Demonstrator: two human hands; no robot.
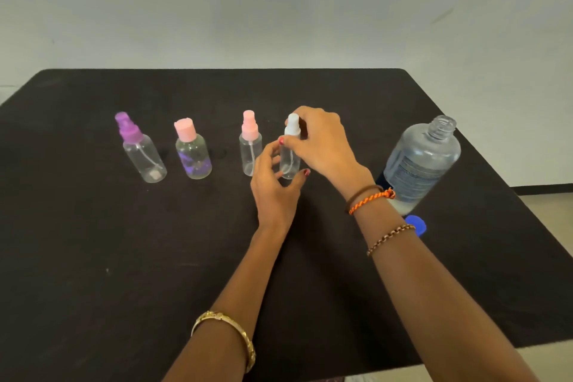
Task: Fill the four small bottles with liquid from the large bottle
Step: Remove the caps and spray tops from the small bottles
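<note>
Holding the white-capped spray bottle [290, 153] upright on the black counter [93, 242], I have my left hand [274, 186] curled round its body and my right hand [322, 143] pinching its white spray cap [293, 125]. The large bottle [423, 161] stands open to my right, its blue cap [417, 224] lying beside it. The purple-capped spray bottle [143, 150], pink flip-top bottle [193, 153] and pink-capped spray bottle [250, 146] look capped and empty, so I judge no filling done yet. The pink sprayer crowds my left fingers; the large bottle stands close to the counter's right edge.
</note>
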